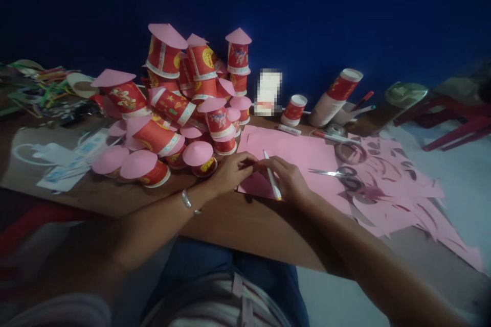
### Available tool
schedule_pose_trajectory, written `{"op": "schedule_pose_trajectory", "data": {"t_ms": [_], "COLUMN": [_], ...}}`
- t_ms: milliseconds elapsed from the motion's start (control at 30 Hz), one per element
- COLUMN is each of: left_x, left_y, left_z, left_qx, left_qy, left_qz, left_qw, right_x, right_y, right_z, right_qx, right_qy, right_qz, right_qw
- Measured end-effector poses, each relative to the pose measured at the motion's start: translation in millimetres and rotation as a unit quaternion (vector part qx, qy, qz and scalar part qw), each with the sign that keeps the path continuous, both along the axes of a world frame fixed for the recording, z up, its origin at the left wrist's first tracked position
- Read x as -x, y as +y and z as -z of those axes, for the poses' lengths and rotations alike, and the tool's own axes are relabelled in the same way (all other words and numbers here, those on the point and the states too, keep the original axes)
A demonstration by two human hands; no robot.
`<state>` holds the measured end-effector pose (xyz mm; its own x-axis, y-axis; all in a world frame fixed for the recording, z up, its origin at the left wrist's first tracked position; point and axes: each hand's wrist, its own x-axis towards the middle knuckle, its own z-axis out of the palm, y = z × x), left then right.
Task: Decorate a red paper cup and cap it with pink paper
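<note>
A white marker (273,180) with an orange end lies in the grip of my right hand (289,179), slanting across the fingers. My left hand (235,169) is closed, its fingertips meeting those of the right hand; what they pinch, if anything, is hidden. Both hands are over the left part of a pink paper sheet (299,150) on the table. Open scissors (332,172) rest on the paper's right side. Just left of my left hand stands a small red cup with a pink paper cone (198,154) on top.
Many red paper cups with pink cones (155,138) are piled at left. Behind the sheet are a glue stick (289,130), a red cup (294,110) and a leaning cup stack (335,97). Pink scraps (399,189) and a tape roll (351,153) lie right; white cable (32,153) left.
</note>
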<state>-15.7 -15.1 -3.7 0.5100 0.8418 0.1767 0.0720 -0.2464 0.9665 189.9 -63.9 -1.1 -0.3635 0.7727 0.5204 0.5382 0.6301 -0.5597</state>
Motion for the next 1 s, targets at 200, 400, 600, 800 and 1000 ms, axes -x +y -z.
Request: {"op": "schedule_pose_trajectory", "data": {"t_ms": [200,400,600,800,1000], "left_x": [-1.0,-3.1,-6.0,-4.7,-4.4], "left_y": [4.6,5.4,1.8,-2.2,-6.7], "left_z": [-4.3,-3.1,-5.9,-6.9,-3.1], "left_qx": [0.194,0.227,0.197,0.140,0.029], "left_qy": [-0.080,-0.123,-0.091,-0.050,-0.031], "left_qz": [-0.046,-0.032,-0.028,0.005,-0.013], "left_qw": [0.977,0.966,0.976,0.989,0.999], "right_x": [-7.7,-5.8,-5.4,4.2,15.0], "right_y": [-1.6,0.7,2.4,0.9,-1.4], "right_z": [-9.0,-4.3,5.1,6.9,3.0], "right_qx": [0.091,0.237,0.299,0.338,0.368], "right_qy": [0.218,0.442,0.420,0.437,0.459], "right_qz": [0.060,0.034,0.029,0.003,-0.009], "right_qw": [0.970,0.865,0.857,0.833,0.809]}}
